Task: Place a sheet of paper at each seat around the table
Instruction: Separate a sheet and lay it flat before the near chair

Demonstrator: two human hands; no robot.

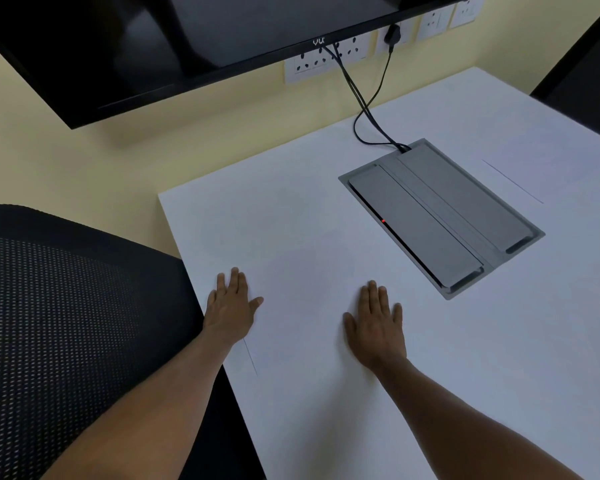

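Observation:
A white sheet of paper (pixel 302 306) lies flat on the white table (pixel 465 358) in front of the black mesh chair (pixel 66 323); only its near left edge shows as a thin line. My left hand (pixel 231 306) rests palm down on the sheet's left side, close to the table edge. My right hand (pixel 378 327) lies flat on its right side. Both hands have fingers extended and hold nothing. A second sheet (pixel 541 161) lies at the far right of the table, told by a faint edge line.
A grey recessed cable box (pixel 440 216) with two lids sits in the table's middle, black cables (pixel 364 109) running up to wall sockets (pixel 323 60). A dark wall-mounted screen (pixel 153 39) hangs above. Another dark chair (pixel 586 81) stands at the far right.

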